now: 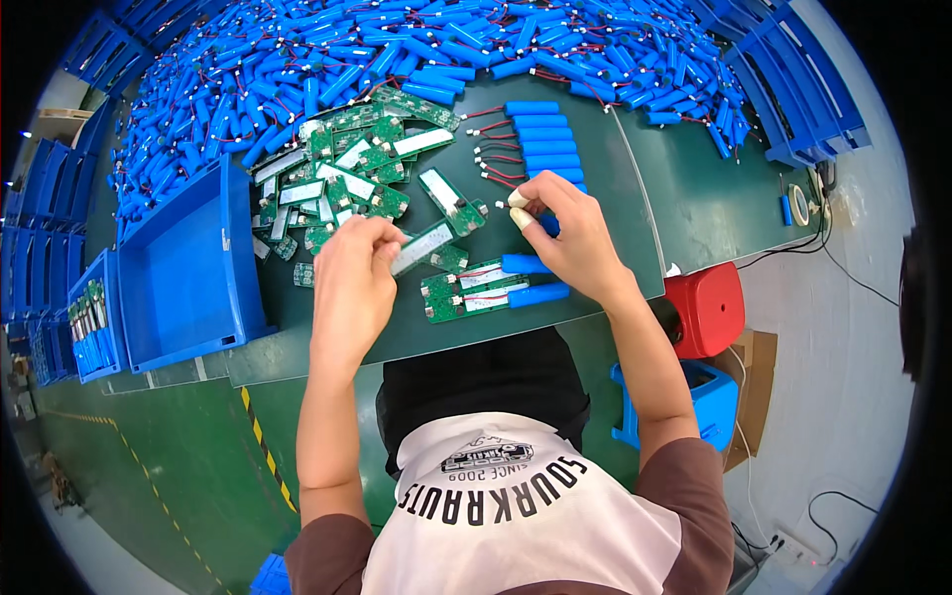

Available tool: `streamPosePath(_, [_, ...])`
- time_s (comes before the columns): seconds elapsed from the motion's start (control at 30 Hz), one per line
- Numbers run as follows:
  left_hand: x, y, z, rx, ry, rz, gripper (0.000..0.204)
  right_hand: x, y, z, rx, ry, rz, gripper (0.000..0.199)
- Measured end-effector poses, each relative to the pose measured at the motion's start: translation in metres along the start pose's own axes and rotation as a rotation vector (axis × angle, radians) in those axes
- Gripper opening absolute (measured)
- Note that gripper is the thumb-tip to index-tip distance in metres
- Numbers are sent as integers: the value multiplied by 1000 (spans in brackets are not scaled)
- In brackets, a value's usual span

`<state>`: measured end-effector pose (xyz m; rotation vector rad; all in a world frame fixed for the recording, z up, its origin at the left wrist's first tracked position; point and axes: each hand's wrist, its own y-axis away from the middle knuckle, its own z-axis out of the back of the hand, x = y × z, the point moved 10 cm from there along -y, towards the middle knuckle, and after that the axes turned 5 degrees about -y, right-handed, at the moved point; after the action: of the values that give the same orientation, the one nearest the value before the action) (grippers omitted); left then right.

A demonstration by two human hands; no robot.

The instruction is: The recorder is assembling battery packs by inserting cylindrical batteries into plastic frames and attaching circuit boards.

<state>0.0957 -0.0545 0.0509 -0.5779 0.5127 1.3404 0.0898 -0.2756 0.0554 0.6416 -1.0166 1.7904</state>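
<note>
My left hand point(352, 283) pinches the end of a narrow green circuit board point(424, 246) with a white strip along it. Thumb and index finger of my right hand point(575, 238), both in pale finger covers, close on a small white plug point(502, 204) just apart from that board. Part of a blue cylindrical battery point(548, 226) shows under the right palm. Below, two blue batteries point(538, 295) lie with red leads running onto green boards point(441, 300). A row of blue batteries point(548, 147) lies beyond my right hand, leads pointing left.
Loose green circuit boards point(337, 183) are piled beyond my left hand. A huge heap of blue batteries point(397, 45) covers the table's far side. A blue tray point(183, 273) stands at left, blue crates point(793, 84) at far right. A red stool point(706, 309) is beside the table.
</note>
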Motion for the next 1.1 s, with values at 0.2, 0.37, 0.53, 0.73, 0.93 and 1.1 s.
streamPosePath(0.2, [22, 8, -29, 61, 227, 151, 8, 2, -2, -6, 37, -89, -61, 14])
streamPosePath(0.37, [43, -8, 3, -197, 164, 216, 7, 3, -5, -2, 8, -120, -30, 12])
streamPosePath(0.53, [45, -2, -20, 24, 785, 258, 9, 4, -6, 1, 14, -116, -9, 13])
streamPosePath(0.73, [11, 27, 19, -497, 217, -22, 23, -1, -4, -2, 27, -92, -20, 12])
streamPosePath(0.93, [-41, 4, -28, 18, -243, -501, 33, 2, -5, -5, 38, -91, -24, 12])
streamPosePath(1.1, [-34, -27, 6, -165, 181, -393, 20, 0, -2, -1, 18, -91, -19, 12])
